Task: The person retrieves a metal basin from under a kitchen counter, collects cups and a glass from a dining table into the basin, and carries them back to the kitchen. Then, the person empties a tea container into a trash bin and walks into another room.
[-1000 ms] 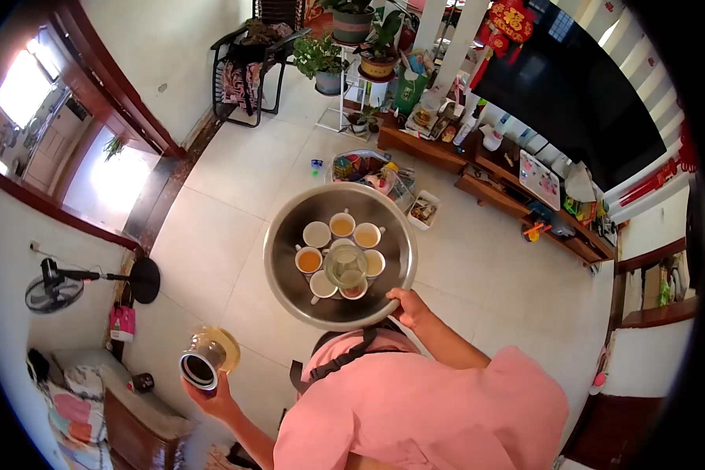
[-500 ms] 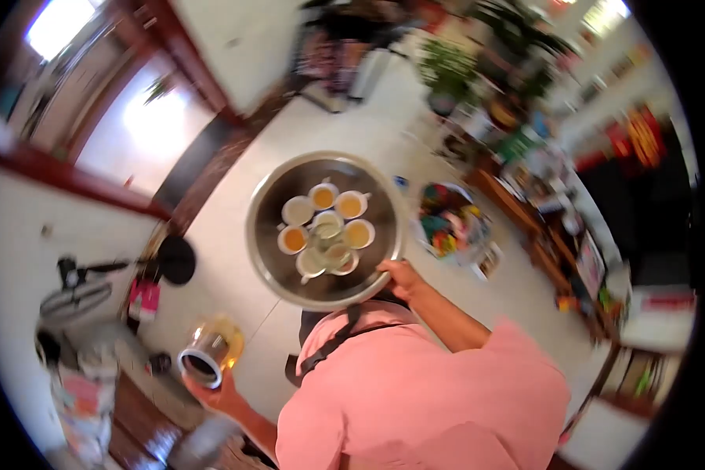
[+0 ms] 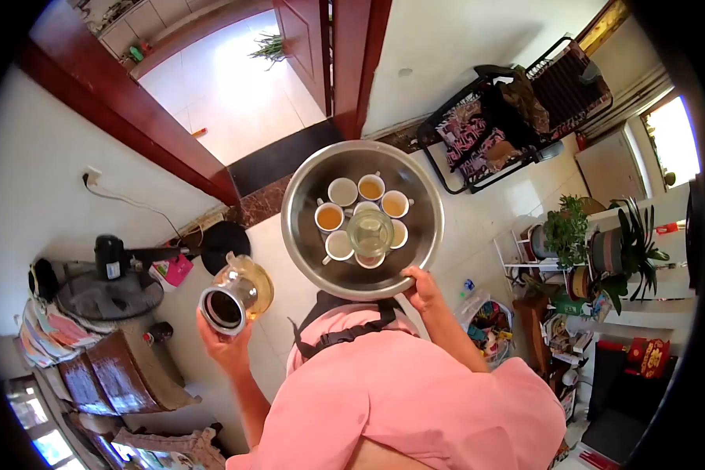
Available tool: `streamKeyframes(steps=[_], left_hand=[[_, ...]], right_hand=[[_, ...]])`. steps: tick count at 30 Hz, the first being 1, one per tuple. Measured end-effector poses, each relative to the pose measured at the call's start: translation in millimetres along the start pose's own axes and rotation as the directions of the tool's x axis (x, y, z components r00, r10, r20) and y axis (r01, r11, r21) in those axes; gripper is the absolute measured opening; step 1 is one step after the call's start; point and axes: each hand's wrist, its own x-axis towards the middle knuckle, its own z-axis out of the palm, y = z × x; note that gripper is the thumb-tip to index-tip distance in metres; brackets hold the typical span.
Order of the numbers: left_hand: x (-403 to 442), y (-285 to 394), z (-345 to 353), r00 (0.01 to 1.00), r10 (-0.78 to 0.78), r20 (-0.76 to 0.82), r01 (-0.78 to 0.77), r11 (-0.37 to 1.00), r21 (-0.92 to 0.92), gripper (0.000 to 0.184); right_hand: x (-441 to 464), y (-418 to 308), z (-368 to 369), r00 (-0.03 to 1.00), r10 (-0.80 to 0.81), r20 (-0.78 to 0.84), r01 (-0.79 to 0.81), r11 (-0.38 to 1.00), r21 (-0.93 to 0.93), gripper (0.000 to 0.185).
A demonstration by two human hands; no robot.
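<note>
My right hand (image 3: 423, 288) grips the near rim of a wide steel basin (image 3: 421, 211), held level in front of my body. Several white cups (image 3: 371, 187) stand in it in a ring; some hold amber liquid, others look pale inside. A clear glass jar (image 3: 370, 235) rises among them and partly covers the cups beneath. Off to the left, my left hand (image 3: 225, 338) is wrapped round a glass teapot (image 3: 256, 288) with a dark round opening and yellowish liquid in it. The teapot is apart from the basin.
Ahead is a doorway with a dark sill (image 3: 282, 158) and a red-brown door (image 3: 301, 47). A folding chair (image 3: 486, 137) stands ahead right. Potted plants (image 3: 565, 233) and a bag of colourful items (image 3: 489, 329) are on the right. A fan (image 3: 110, 294) is on the left.
My view has turned left, bringing the doorway nearer the middle. The basin and teapot have come round with me, still in the same hands, and the teapot is closer to the basin.
</note>
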Motion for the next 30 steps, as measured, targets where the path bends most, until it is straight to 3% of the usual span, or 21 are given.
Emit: streamKeyframes(steps=[5,7,9,11,15,18,20,21,24,28,30], left_hand=[[134,-12,48,0.998,0.039,0.047,-0.033,0.991,-0.127,0.084],[186,-25,68,0.997,0.074,0.035,-0.074,0.997,-0.014,0.084],[233,-39,87,0.994,0.107,0.005,-0.107,0.994,-0.012,0.085],[274,-43,108,0.985,0.174,-0.009,-0.170,0.970,0.172,0.084],[366,-19,154,0.992,0.117,-0.046,-0.114,0.991,0.069,0.080],[429,-14,174,0.997,0.078,-0.013,-0.077,0.992,0.098,0.076],[477,-23,196,0.994,0.077,-0.073,-0.078,0.997,-0.011,0.075],[503,-21,208,0.994,0.068,-0.085,-0.073,0.995,-0.063,0.075],[574,-38,236,0.996,0.076,-0.050,-0.073,0.995,0.061,0.076],[690,-40,271,0.994,0.095,-0.059,-0.089,0.992,0.090,0.070],[747,-41,289,0.998,0.031,-0.058,-0.029,0.999,0.031,0.069]], right_hand=[[82,-22,97,1.000,0.006,0.002,-0.006,1.000,-0.010,0.002],[126,-37,138,1.000,0.017,0.008,-0.017,0.999,-0.029,0.002],[168,-54,188,0.997,0.071,0.030,-0.069,0.994,-0.081,0.002],[213,-70,232,0.988,0.086,0.129,-0.078,0.995,-0.062,0.007],[292,-105,338,0.978,0.185,0.102,-0.171,0.977,-0.129,0.015],[368,-114,384,0.975,0.217,0.053,-0.197,0.948,-0.250,0.006],[398,-133,444,0.976,0.190,0.105,-0.155,0.950,-0.272,0.005],[418,-140,464,0.966,0.256,0.040,-0.229,0.915,-0.334,0.005],[481,-150,517,0.966,0.234,0.113,-0.197,0.942,-0.270,0.005],[548,-173,600,0.966,0.236,0.109,-0.205,0.949,-0.239,0.011],[574,-195,644,0.962,0.253,0.105,-0.218,0.940,-0.264,0.014]])
